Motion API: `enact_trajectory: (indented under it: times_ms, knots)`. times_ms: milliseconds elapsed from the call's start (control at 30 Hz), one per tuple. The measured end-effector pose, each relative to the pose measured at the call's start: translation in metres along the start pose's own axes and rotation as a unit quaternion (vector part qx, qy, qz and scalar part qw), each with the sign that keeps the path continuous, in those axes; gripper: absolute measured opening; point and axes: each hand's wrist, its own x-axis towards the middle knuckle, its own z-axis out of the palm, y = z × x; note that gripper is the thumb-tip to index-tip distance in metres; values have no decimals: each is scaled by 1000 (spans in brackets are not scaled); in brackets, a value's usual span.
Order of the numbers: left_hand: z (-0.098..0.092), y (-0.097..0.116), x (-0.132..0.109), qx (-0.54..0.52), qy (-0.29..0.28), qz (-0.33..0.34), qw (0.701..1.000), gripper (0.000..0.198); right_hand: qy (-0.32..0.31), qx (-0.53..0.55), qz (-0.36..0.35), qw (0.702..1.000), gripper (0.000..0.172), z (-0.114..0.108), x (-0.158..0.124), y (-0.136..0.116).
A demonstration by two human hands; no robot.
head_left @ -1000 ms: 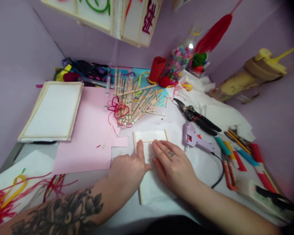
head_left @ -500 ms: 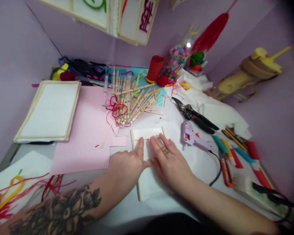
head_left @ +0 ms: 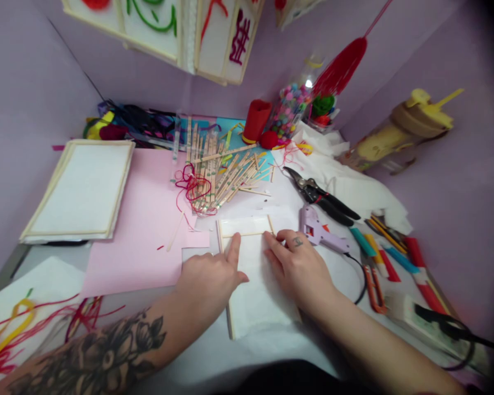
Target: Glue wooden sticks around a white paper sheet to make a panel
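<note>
A white paper panel [head_left: 257,285] edged with thin wooden sticks lies in front of me. One thin wooden stick [head_left: 253,235] runs crosswise near its far end. My left hand [head_left: 214,282] rests over the panel's left side, its index finger stretched onto the stick's left part and its thumb held out. The other left fingers are curled. With the index fingertip of my right hand [head_left: 298,263], I touch the stick near its right end; the remaining right fingers are partly bent and apart. Neither hand grasps anything visible.
Framed white panels [head_left: 82,189] lie left on pink paper [head_left: 140,219]. Behind are loose wooden sticks [head_left: 230,175] and red yarn [head_left: 195,186]. At right are pruning shears [head_left: 325,197], a lilac glue gun [head_left: 323,233] with a cord, and markers. A decorated lantern [head_left: 160,33] hangs above.
My right hand has slid right along the crosswise stick to its right end, uncovering its middle. My left hand keeps its index finger on the stick. The view has shifted slightly.
</note>
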Motion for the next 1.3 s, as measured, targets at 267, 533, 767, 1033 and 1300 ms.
enact_trajectory:
  times_ms: [267, 533, 767, 1033, 1300]
  knots:
    - [-7, -3, 3, -10, -31, -10, 999, 83, -48, -33, 31, 998, 39, 6, -3, -1]
    - [-10, -3, 6, -20, -58, -18, 998, 89, -169, -60, 87, 980, 48, -1, 6, -8]
    - [-8, -3, 5, -18, -56, -12, 998, 86, -185, -47, 87, 978, 43, -6, 3, -8]
    - [-10, -9, 12, -39, -64, -16, 997, 101, -259, -52, 122, 957, 57, -8, 17, -13]
    - [-10, -4, 6, -27, -69, -31, 997, 93, -267, -50, 120, 955, 55, -14, 15, -12]
